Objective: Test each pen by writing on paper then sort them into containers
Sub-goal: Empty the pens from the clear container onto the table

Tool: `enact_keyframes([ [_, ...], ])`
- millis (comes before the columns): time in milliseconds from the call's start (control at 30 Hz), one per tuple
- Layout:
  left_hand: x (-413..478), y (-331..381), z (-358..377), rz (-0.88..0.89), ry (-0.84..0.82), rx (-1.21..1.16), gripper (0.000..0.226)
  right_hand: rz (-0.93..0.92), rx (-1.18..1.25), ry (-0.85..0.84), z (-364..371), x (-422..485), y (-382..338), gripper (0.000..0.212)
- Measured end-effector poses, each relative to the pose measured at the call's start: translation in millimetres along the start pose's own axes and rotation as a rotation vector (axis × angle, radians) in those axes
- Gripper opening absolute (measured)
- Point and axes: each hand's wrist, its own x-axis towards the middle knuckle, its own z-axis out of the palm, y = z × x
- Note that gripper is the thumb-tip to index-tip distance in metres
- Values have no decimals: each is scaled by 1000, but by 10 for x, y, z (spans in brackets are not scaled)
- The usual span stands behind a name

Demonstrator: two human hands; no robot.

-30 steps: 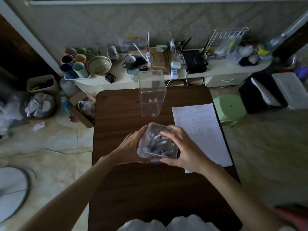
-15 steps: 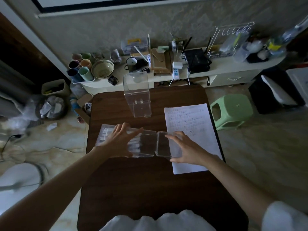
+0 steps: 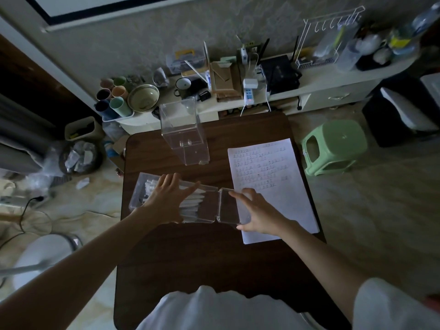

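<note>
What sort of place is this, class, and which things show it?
Likely a lived-in room at home: cups and a bowl on a cluttered low shelf, a green plastic stool, a waste bin.

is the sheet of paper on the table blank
No, the sheet of paper on the table carries rows of written marks over most of its surface.

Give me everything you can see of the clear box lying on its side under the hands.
The clear box looks like transparent hard plastic, long and rectangular, lying on its side on the dark wooden table, left of the written paper. Its hinged lid is swung open at the right end. Pale pens lie lengthwise inside. The left hand rests flat on its upper wall, fingers spread; the right hand holds the lid between thumb and fingers.
</note>
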Motion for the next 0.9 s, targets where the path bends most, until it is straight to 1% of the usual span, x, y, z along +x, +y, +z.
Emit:
enact_keyframes([
  [267, -17, -59, -83, 4, -30, 44, 108, 10, 51, 5, 48, 13, -53, 97],
  [367, -70, -115, -152, 15, 26, 37, 112, 7, 84, 11, 47, 26, -94, 98],
  [467, -100, -192, -106, 38, 157, 37, 108, 10, 103, 17, 34, 43, -135, 98],
  [567, -113, -219, -90, 47, 182, 57, 112, 2, 137, 25, 23, 39, -171, 99],
  [733, -218, -294, -233, 40, 228, 23, 114, -20, 195, 69, -35, 8, -287, 100],
  [800, -259, -297, -372, 27, 166, 18, 115, -23, 201, 71, -54, 7, -344, 98],
  [867, -288, -326, -432, -1, 44, 85, 112, -23, 200, 72, -78, 12, -408, 97],
  [900, -307, -342, -470, -5, 13, 106, 110, -16, 202, 66, -93, 13, -442, 97],
])
